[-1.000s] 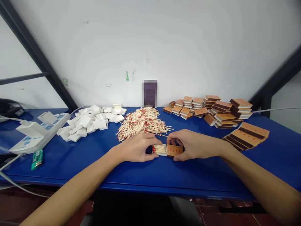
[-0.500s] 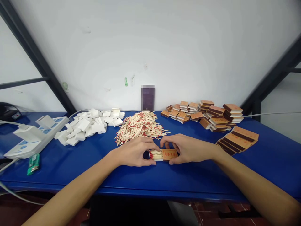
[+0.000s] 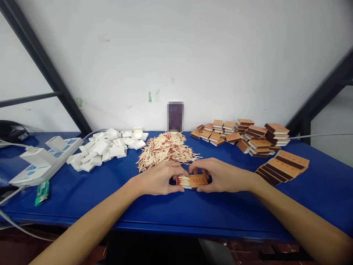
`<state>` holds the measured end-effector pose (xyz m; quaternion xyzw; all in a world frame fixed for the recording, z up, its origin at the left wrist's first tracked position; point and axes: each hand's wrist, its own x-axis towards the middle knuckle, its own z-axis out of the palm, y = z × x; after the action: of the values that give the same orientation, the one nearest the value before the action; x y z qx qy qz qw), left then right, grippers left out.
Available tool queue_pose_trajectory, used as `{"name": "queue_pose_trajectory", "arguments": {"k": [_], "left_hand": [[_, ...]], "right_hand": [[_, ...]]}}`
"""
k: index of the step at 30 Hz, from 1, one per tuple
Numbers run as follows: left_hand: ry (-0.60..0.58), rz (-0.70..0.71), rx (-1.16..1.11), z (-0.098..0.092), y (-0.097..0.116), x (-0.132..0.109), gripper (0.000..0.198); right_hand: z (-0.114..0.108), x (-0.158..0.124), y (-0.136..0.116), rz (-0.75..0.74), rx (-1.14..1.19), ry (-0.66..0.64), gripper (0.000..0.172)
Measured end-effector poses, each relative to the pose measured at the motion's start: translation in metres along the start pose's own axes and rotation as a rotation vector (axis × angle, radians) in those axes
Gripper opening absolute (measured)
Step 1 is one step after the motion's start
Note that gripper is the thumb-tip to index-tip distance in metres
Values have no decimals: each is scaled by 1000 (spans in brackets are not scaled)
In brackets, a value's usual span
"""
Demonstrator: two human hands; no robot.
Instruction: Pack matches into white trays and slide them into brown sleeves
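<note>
Between my hands, just above or on the blue table, is a partly open matchbox. Its white tray [image 3: 183, 187] is filled with red-tipped matches [image 3: 183, 180] and sticks out on the left of the orange-brown sleeve [image 3: 198, 180], which has red lettering. My left hand [image 3: 162, 179] grips the tray's left end with thumb and fingers. The sleeve's right end is held by my right hand [image 3: 219, 176], thumb in front and fingers behind. Right behind the hands lies a heap of loose matches [image 3: 167, 149]; its front edge is partly hidden by my left hand.
White empty trays [image 3: 102, 149] are piled at the left. Matchboxes [image 3: 255, 138] are stacked at the back right, with flat sleeves [image 3: 286, 165] in front. A white power strip [image 3: 41, 165] and a green packet [image 3: 42, 193] lie on the blue table [image 3: 154, 213] at far left.
The tray has slid slightly further into the sleeve, so a little less of it shows. The hands have drawn slightly closer together. The whole view has shifted a little.
</note>
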<state>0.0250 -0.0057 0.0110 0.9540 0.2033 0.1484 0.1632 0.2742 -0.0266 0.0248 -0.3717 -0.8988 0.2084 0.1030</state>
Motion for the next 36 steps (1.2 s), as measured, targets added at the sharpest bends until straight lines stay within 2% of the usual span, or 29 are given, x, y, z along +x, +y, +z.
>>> {"name": "queue_pose_trajectory", "arguments": {"k": [13, 23, 26, 29, 31, 34, 36], "left_hand": [[93, -15, -126, 13, 4, 3, 26], [116, 41, -180, 15, -8, 2, 41], [125, 64, -158, 14, -6, 1, 43], [128, 91, -116, 6, 0, 0, 44], [145, 96, -65, -2, 5, -2, 43], [237, 106, 24, -14, 11, -11, 35], [263, 103, 46, -18, 13, -21, 33]], "right_hand": [[20, 9, -8, -107, 54, 106, 24], [22, 11, -7, -154, 106, 88, 29], [24, 13, -10, -147, 56, 85, 29], [24, 5, -19, -127, -124, 115, 25], [18, -15, -23, -107, -292, 205, 20], [0, -65, -21, -66, -381, 534, 21], [-16, -102, -9, 58, -483, 759, 25]]}}
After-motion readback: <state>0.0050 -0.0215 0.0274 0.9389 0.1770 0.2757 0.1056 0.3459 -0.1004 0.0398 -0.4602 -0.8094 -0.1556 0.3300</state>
